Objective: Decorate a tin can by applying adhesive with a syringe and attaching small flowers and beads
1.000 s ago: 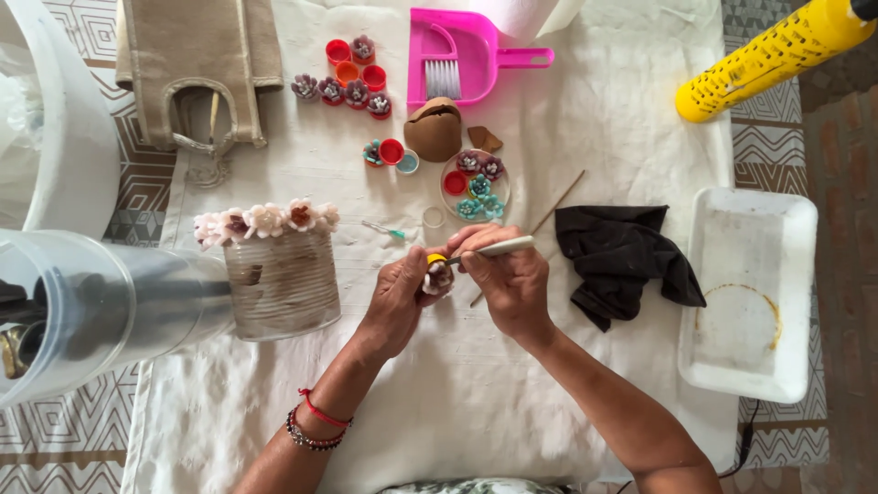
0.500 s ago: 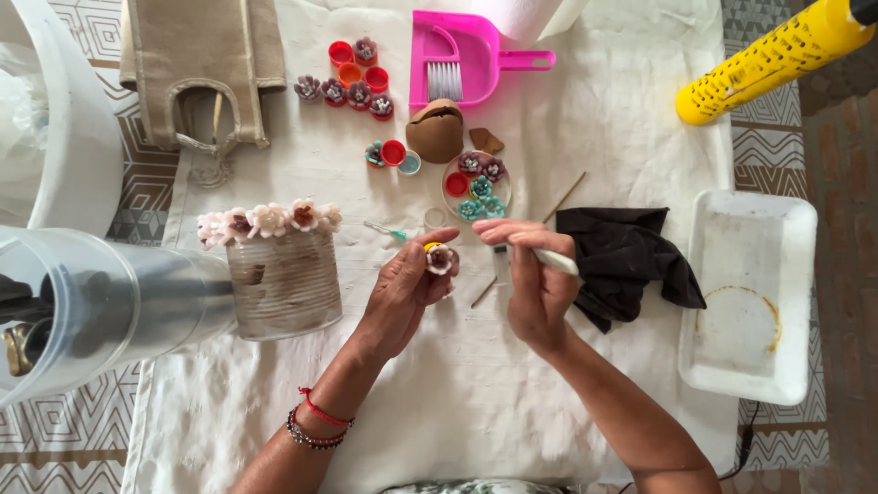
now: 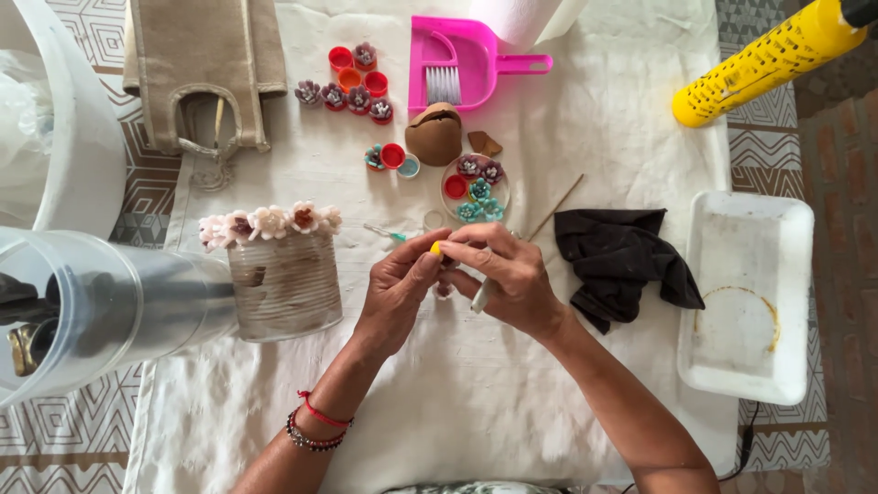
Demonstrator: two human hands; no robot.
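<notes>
My left hand point(image 3: 395, 291) and my right hand point(image 3: 505, 274) meet at the middle of the white cloth point(image 3: 476, 402). Both pinch a small flower piece with a yellow centre point(image 3: 437, 249), mostly hidden by my fingers. My right hand also holds a thin white stick point(image 3: 483, 295) that points down and left under its palm. A rope-wrapped jar topped with pale flowers point(image 3: 279, 270) stands just left of my left hand. Beyond my hands lies a small dish of teal and purple flowers point(image 3: 476, 187).
A black rag point(image 3: 622, 261) lies right of my hands, then a white tray point(image 3: 750, 297). Red caps with flowers point(image 3: 352, 82), a pink dustpan with brush point(image 3: 453, 59), a brown lump point(image 3: 433, 133), a burlap bag point(image 3: 203, 69) and a yellow tube point(image 3: 759, 59) lie farther back. Clear containers point(image 3: 87, 311) stand at left.
My right hand, which had drawn away to the right with the stick, has come back to the left hand. Its fingers now pinch the flower piece together with the left.
</notes>
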